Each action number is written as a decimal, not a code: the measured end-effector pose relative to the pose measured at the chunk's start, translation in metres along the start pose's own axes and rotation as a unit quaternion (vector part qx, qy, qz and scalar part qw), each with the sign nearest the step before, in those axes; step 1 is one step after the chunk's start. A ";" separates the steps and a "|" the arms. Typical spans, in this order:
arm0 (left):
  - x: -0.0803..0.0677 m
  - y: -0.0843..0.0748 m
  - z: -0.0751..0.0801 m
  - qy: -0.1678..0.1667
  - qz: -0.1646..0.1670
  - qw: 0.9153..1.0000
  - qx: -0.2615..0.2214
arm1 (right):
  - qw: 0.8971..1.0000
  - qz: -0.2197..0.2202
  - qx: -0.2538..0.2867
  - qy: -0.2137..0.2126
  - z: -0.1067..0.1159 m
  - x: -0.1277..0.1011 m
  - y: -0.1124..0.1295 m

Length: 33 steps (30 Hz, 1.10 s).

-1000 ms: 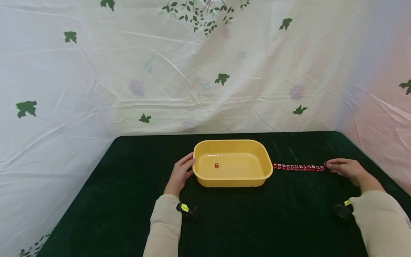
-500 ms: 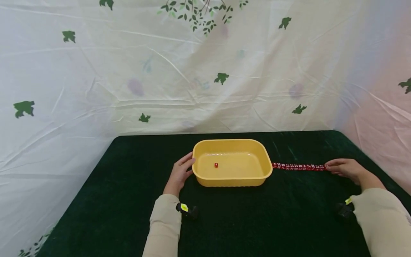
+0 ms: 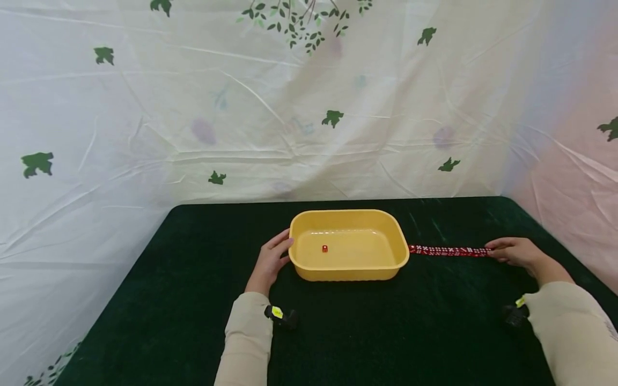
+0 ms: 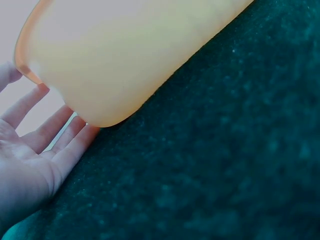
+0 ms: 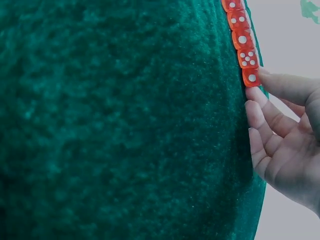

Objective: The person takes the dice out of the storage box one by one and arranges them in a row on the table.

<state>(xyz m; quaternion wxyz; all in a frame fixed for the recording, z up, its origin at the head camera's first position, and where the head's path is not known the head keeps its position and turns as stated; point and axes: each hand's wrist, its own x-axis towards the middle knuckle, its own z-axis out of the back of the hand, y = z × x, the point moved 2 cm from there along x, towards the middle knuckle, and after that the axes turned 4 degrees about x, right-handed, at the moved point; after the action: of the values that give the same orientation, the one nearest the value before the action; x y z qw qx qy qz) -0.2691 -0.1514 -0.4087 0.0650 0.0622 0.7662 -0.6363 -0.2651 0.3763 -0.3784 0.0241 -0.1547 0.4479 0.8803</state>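
Nearby, leaf-print sheet (image 3: 193, 107) behind table (image 3: 367, 327).

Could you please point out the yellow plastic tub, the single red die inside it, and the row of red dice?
yellow plastic tub (image 3: 348, 274): head view, front outer wall.
single red die (image 3: 325, 249): head view, its middle.
row of red dice (image 3: 449, 250): head view, mid-row.

Makeshift recording booth: leaf-print sheet (image 3: 193, 107) behind green-felt table (image 3: 386, 332).

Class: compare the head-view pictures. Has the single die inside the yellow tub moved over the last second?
No. The die sits at the same spot on the tub floor, left of centre, just as before.
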 end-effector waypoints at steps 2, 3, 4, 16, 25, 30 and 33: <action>0.000 0.000 0.000 0.001 0.000 1.000 -0.001 | 1.000 -0.004 0.002 0.001 0.002 -0.001 0.000; 0.000 0.000 -0.001 0.001 -0.001 1.000 -0.001 | 1.000 -0.005 0.005 0.002 0.003 -0.001 0.000; 0.000 -0.001 -0.001 0.000 -0.001 1.000 -0.001 | 1.000 -0.005 0.006 0.002 0.005 -0.001 0.000; 0.000 -0.001 0.000 -0.003 0.003 1.000 0.006 | 1.000 0.009 -0.005 -0.027 0.017 -0.001 0.018; 0.000 -0.001 0.001 -0.002 0.008 1.000 0.008 | 0.997 0.037 -0.003 -0.072 0.006 0.008 0.047; -0.001 -0.001 0.000 0.002 0.004 1.000 0.009 | 0.993 0.051 0.005 -0.102 -0.005 0.016 0.064; -0.001 -0.001 0.000 0.002 0.003 1.000 0.006 | 0.991 0.067 0.010 -0.118 -0.013 0.022 0.077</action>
<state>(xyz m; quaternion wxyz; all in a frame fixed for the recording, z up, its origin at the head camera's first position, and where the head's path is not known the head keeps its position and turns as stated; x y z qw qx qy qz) -0.2681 -0.1520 -0.4075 0.0656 0.0662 0.7625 -0.6402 -0.2963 0.3183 -0.3317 0.0192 -0.0192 0.4596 0.8877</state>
